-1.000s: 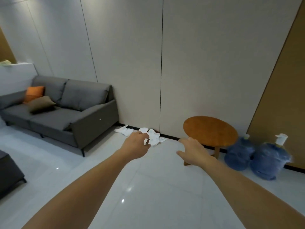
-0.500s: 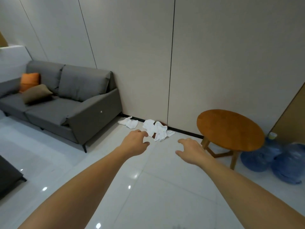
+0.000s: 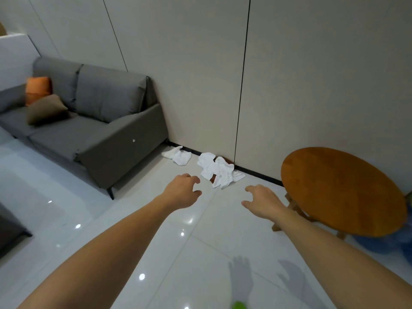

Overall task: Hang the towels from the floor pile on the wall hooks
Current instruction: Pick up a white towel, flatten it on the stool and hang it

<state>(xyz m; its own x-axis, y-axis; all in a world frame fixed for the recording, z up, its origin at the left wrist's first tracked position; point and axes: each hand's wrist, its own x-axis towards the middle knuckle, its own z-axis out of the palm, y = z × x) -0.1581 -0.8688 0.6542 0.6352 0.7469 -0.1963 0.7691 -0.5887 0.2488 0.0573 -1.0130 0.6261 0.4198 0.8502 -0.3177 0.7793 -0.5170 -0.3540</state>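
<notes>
- No writing, label, brand, number or sign can be read anywhere from here.
</notes>
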